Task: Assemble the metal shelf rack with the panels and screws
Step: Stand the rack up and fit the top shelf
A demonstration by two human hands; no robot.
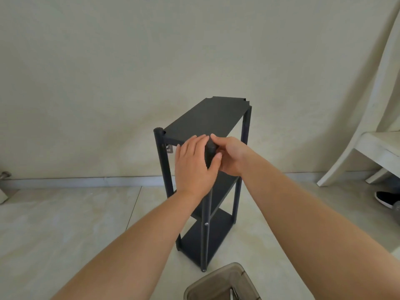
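Both hands meet at the top of the near right post (209,152) of the black shelf rack (205,169). The left hand (194,167) wraps the post from the left, its fingers laid over the top end and its thumb curled round the front. The right hand (229,154) grips the same post top from the right, forefinger up over the end and thumb pressed on the front, touching the left hand's thumb.

Just beyond the fingers lies the top panel (205,120), flat and dark, stretching away toward the wall (108,72). Below the hands sit the middle shelf (223,189) and the bottom shelf (207,237), and a silver screw head (206,224) shows on the post beneath the left wrist. To the left of the left hand stands the near left post (162,156), with a small metal bracket (170,149) just beside it.

The rack stands upright on the pale tiled floor (65,224). Near the forearms, at the lower edge, sits a translucent brown container (218,284). Far to the right of the right hand are a white chair (372,135) and a black shoe (387,199).
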